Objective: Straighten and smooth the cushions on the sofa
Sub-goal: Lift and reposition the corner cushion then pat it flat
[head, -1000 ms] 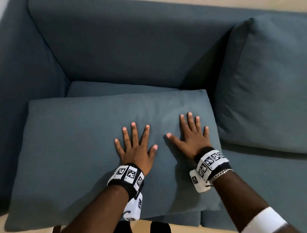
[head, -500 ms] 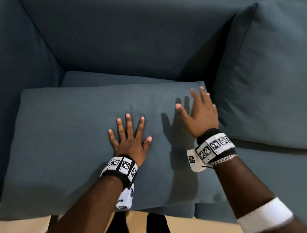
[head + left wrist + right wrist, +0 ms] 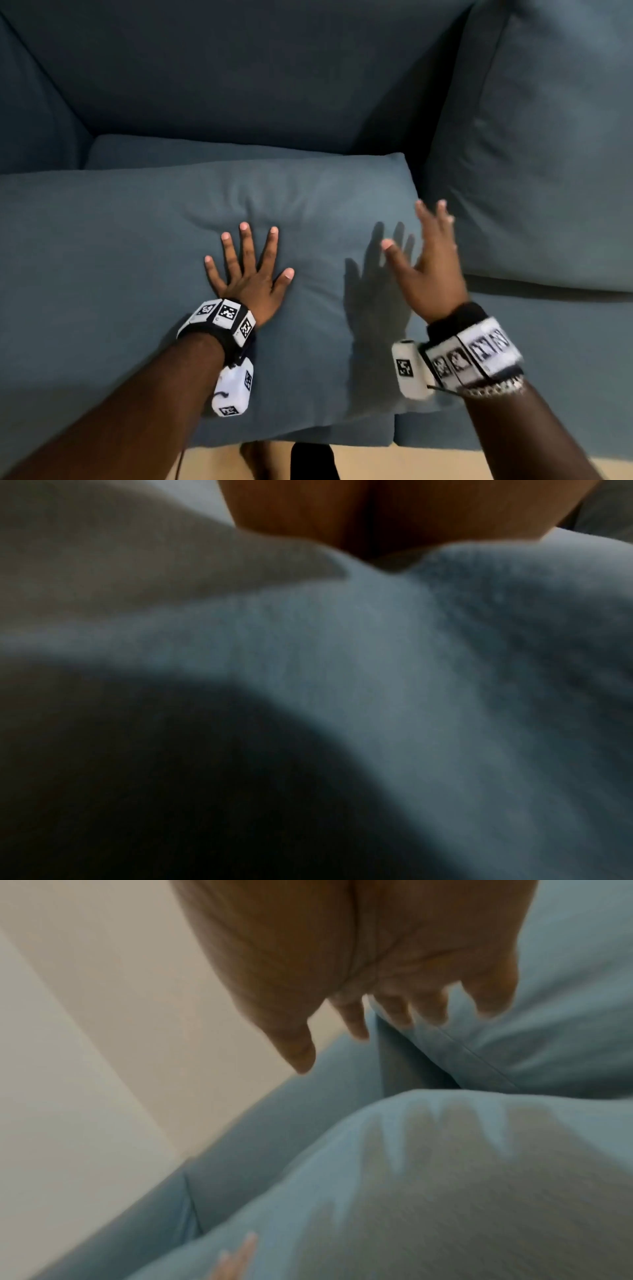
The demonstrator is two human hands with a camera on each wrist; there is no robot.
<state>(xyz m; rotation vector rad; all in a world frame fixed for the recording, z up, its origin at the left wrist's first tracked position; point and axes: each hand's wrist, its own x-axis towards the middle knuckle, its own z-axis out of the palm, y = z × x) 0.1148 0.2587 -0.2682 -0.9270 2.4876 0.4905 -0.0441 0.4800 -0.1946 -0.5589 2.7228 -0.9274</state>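
Note:
A large blue-grey cushion (image 3: pixel 120 274) lies flat on the sofa seat (image 3: pixel 565 359), wrinkled just beyond my left fingers. My left hand (image 3: pixel 250 263) presses flat on its middle with the fingers spread. My right hand (image 3: pixel 428 253) hovers blurred above the cushion's right end, fingers straight, its shadow falling on the fabric. A second cushion (image 3: pixel 548 154) leans upright against the backrest at the right. In the left wrist view the palm (image 3: pixel 342 512) sinks into the cushion cloth (image 3: pixel 377 669). The right wrist view shows my right hand (image 3: pixel 377 993) in the air over the flat cushion (image 3: pixel 445 1177).
The sofa backrest (image 3: pixel 239 68) runs across the top and the left armrest (image 3: pixel 30 113) rises at the left. Pale floor (image 3: pixel 376 462) shows below the seat's front edge, with a foot (image 3: pixel 260 459) there. A pale wall (image 3: pixel 85 1015) appears in the right wrist view.
My right hand has lifted off the flat cushion and moved right toward its end. The left hand stays pressed on the middle, and wrinkles have formed beyond its fingers.

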